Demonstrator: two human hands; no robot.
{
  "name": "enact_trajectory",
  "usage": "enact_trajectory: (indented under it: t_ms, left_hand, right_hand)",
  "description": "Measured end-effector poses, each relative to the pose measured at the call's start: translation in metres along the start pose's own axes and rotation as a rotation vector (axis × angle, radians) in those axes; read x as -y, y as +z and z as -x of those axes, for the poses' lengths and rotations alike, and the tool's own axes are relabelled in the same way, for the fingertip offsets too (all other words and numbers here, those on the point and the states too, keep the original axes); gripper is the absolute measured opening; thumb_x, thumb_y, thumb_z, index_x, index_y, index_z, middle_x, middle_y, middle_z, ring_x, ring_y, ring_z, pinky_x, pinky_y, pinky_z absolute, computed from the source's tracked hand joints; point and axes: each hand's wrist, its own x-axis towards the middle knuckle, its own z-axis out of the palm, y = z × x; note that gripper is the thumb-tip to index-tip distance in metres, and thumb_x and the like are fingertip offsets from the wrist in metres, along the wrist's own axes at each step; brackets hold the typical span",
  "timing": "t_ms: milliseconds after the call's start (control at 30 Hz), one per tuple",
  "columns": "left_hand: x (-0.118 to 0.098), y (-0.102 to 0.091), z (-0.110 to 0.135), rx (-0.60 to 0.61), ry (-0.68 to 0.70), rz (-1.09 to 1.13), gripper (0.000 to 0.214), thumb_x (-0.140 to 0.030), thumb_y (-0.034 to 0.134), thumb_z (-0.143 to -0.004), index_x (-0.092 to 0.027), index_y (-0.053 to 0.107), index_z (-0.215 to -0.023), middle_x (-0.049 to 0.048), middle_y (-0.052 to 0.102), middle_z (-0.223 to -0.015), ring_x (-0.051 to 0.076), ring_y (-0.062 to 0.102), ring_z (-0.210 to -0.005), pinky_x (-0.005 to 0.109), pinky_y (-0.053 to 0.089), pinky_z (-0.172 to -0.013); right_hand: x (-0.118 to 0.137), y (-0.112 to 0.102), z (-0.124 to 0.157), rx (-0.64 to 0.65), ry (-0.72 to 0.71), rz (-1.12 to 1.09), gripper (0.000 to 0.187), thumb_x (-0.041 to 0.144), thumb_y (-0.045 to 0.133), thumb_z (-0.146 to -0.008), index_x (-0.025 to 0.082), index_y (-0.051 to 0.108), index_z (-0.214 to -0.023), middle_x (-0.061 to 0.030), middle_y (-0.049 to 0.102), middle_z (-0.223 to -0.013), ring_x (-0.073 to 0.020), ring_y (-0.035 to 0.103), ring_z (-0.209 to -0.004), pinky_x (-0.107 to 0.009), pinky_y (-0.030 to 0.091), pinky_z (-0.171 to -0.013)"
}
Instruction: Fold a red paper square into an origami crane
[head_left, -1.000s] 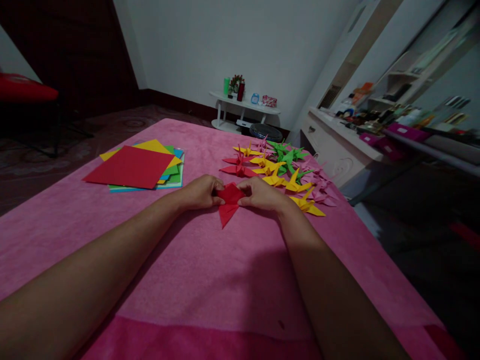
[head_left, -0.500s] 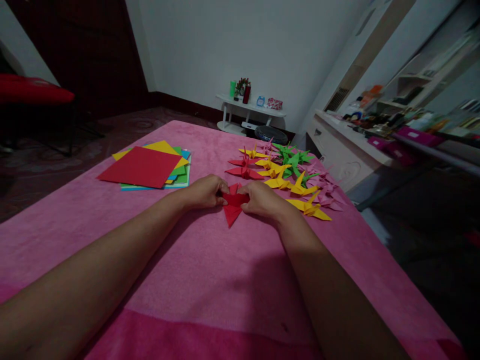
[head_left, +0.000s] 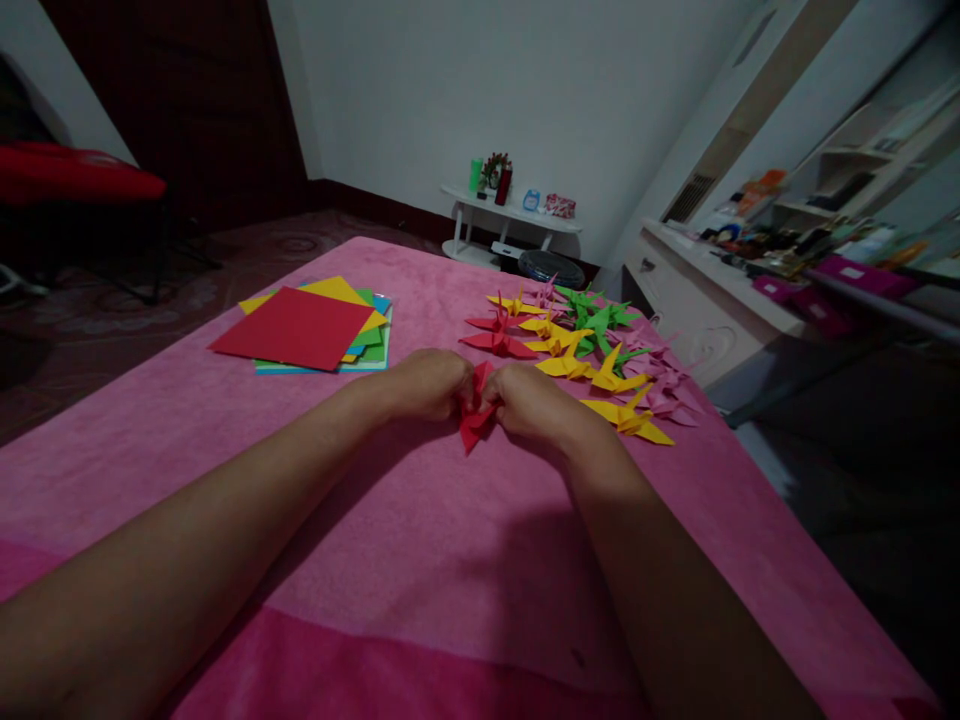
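A partly folded red paper piece is pinched between both my hands over the pink cloth. My left hand closes on its left side and my right hand on its right, knuckles nearly touching. Only the paper's lower point and a small upper tip show; the rest is hidden by my fingers. Just beyond my right hand lie several finished paper cranes in red, yellow, green and pink.
A stack of coloured square sheets, red on top, lies at the back left of the cloth. A white dresser with clutter stands to the right. A low white shelf stands by the far wall and a red seat at far left.
My hands have drawn closer together, squeezing the red paper narrower so less of it shows. The view has shifted slightly.
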Motion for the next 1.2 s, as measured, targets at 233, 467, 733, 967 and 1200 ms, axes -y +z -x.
enact_trajectory:
  t_ms: [233, 467, 733, 967, 1200]
  left_hand:
    - [-0.01, -0.004, 0.001, -0.004, 0.039, -0.105, 0.033, -0.005, 0.057, -0.063, -0.029, 0.076, -0.075, -0.0009, 0.072, -0.073, 0.016, 0.062, -0.071, 0.023, 0.036, -0.057]
    - [-0.024, -0.001, 0.006, -0.037, -0.049, -0.243, 0.016, -0.017, 0.06, -0.069, -0.02, 0.074, -0.076, 0.007, 0.07, -0.079, 0.021, 0.062, -0.073, 0.029, 0.04, -0.061]
    - [-0.012, 0.002, 0.017, -0.083, 0.2, -0.2, 0.02, -0.014, 0.057, -0.07, -0.022, 0.074, -0.077, 0.0057, 0.067, -0.079, 0.021, 0.061, -0.079, 0.031, 0.043, -0.067]
    - [-0.012, 0.01, 0.028, -0.183, 0.2, -0.243, 0.018, -0.018, 0.054, -0.074, -0.019, 0.072, -0.078, 0.0073, 0.064, -0.073, 0.021, 0.058, -0.074, 0.033, 0.043, -0.067]
    - [-0.009, 0.015, 0.034, -0.218, 0.202, -0.216, 0.021, -0.018, 0.053, -0.077, -0.019, 0.072, -0.087, 0.0056, 0.068, -0.077, 0.02, 0.061, -0.076, 0.033, 0.045, -0.069]
  right_hand:
    - [0.029, -0.016, 0.004, 0.085, 0.096, 0.15, 0.022, 0.002, 0.061, -0.072, 0.016, 0.076, -0.08, -0.0103, 0.072, -0.082, -0.0203, 0.064, -0.076, -0.028, 0.038, -0.062]
    - [0.049, -0.007, 0.01, 0.033, 0.084, 0.321, 0.021, 0.004, 0.055, -0.076, 0.012, 0.072, -0.083, -0.0151, 0.071, -0.086, -0.0225, 0.063, -0.073, -0.032, 0.038, -0.06]
    - [0.043, 0.0, 0.023, 0.019, 0.001, 0.319, 0.021, 0.004, 0.052, -0.078, 0.011, 0.069, -0.086, -0.014, 0.067, -0.095, -0.0227, 0.06, -0.085, -0.034, 0.04, -0.072]
    - [0.043, 0.012, 0.033, -0.068, 0.0, 0.333, 0.019, 0.009, 0.05, -0.085, 0.01, 0.069, -0.086, -0.0138, 0.064, -0.091, -0.0233, 0.057, -0.085, -0.036, 0.039, -0.075]
    - [0.027, 0.029, 0.039, -0.229, -0.135, 0.216, 0.02, 0.01, 0.054, -0.083, 0.015, 0.072, -0.091, -0.0103, 0.065, -0.091, -0.0218, 0.055, -0.089, -0.035, 0.039, -0.08]
